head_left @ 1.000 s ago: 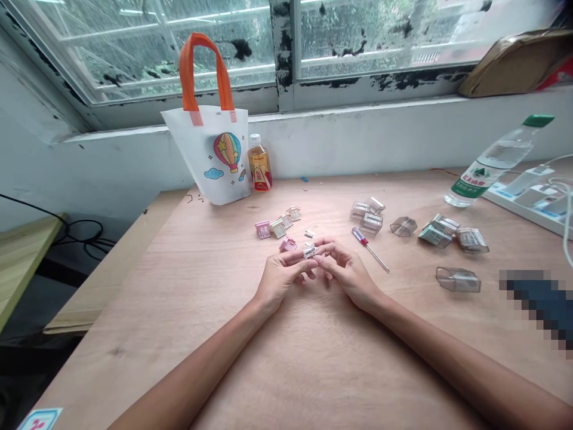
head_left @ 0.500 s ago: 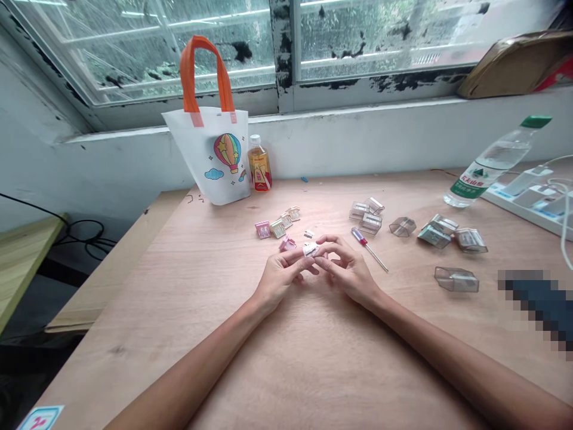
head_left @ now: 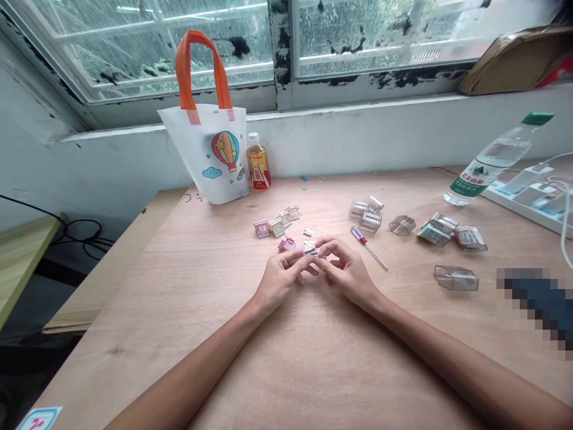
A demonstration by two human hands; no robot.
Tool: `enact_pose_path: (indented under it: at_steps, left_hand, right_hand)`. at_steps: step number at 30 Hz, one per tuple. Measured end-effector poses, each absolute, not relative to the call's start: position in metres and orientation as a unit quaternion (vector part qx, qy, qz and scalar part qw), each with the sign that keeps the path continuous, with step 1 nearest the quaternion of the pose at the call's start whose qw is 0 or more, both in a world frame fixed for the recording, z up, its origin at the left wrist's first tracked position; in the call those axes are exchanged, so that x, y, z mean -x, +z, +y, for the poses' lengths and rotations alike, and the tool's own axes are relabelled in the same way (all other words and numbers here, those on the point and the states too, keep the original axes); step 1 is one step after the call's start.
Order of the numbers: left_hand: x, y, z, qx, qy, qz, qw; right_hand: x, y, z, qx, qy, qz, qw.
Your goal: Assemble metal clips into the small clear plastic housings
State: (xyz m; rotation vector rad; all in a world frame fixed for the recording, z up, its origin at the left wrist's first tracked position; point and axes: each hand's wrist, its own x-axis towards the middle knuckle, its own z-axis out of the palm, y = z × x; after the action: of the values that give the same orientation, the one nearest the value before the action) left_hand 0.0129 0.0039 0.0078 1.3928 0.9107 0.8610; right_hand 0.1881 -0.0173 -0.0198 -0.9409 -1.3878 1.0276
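A small white pencil sharpener insert with metal blades (head_left: 310, 248) is pinched between the thumb and fingers of my left hand (head_left: 282, 278). My right hand (head_left: 344, 263) is curled closed at its right side, thumb and fingertips touching its edge; the fingers partly cover it. Just beyond my left fingers lies a pink sharpener insert (head_left: 287, 243). A loose metal blade (head_left: 308, 233) rests behind the held piece. Farther left are another pink insert (head_left: 261, 229) and several cream and yellowish ones (head_left: 277, 227). To the right of my right hand lies a screwdriver (head_left: 369, 248) with a purple-red handle.
Clear smoky plastic sharpener cases (head_left: 370, 221) stand in groups to the right, one case (head_left: 456, 278) nearer me. A water bottle (head_left: 496, 161) leans beside a power strip (head_left: 528, 206). A white bag (head_left: 210, 155) and a drink bottle (head_left: 258, 164) stand by the wall. A blurred dark patch (head_left: 541, 307) is far right.
The held insert has tilted slightly so its blades show more. My right fingertips have shifted a little at its edge. The view has moved very slightly.
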Motion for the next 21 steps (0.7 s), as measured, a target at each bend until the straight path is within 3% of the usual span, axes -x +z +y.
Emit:
enact_pose_path:
  at_steps: [12,21]
  left_hand:
    - [-0.0122,0.0022,0.0035,-0.606,0.373,0.393,0.583]
    - [-0.0112,0.0077,0.0020,-0.604,0.381,0.387,0.583]
  right_hand:
    - [-0.1898,-0.0176,-0.0210,0.425,0.378,-0.615,0.546]
    - [-0.1927,-0.0206,-0.0170,0.414,0.400,-0.612,0.542]
